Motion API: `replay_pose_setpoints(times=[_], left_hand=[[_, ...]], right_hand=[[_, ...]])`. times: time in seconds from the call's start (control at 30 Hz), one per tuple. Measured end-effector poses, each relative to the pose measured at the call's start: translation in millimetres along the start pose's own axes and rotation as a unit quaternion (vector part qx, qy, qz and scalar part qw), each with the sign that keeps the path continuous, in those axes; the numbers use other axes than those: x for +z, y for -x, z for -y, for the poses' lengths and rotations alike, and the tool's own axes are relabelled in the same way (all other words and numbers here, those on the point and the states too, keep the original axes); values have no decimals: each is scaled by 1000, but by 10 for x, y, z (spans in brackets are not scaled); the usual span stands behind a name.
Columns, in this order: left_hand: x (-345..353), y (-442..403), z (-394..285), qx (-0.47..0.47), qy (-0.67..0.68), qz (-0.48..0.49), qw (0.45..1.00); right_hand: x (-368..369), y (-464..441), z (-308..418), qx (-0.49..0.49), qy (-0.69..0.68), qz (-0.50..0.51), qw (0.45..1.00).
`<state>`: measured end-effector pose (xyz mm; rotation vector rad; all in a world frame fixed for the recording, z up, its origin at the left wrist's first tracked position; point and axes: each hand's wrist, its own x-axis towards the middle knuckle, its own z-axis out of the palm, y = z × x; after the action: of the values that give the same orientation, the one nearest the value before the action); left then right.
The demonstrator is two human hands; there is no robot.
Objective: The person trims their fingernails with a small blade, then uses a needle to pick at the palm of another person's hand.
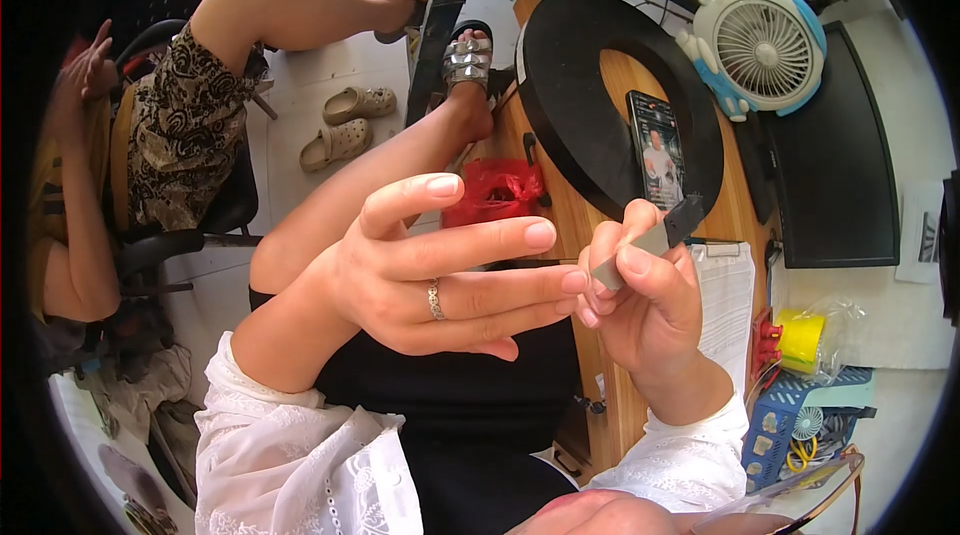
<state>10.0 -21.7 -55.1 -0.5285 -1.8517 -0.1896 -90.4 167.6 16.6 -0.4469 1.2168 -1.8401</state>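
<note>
My right hand [655, 310] pinches a small flat grey strip with a ragged black end [652, 247] between thumb and fingers. It is too small to tell what kind of thing this is. My left hand [430, 275] is stretched out toward it, back of the hand up, fingers spread, with a ring [435, 300] on one finger. The tips of its longer fingers meet the right hand's fingers just below the strip. I see nothing held in the left hand. Behind the right hand a phone [657, 150] with a lit screen leans on a round black ring-shaped object [560, 65].
A white-blue fan [765, 45] and a dark monitor [835, 155] stand on the wooden desk [625, 405]. Printed sheets [728, 305], a yellow roll [800, 340] and a blue basket [800, 425] lie rightward. A red plastic bag [490, 190] is behind my hands. Another person [185, 145] sits left.
</note>
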Motion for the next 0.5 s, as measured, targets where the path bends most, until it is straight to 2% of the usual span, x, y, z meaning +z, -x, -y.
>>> replay_pose_setpoints(times=[0.5], left_hand=[[-7, 11, -5, 2, 2, 10, 1000]], right_hand=[[7, 1, -25, -1, 3, -15, 1000]])
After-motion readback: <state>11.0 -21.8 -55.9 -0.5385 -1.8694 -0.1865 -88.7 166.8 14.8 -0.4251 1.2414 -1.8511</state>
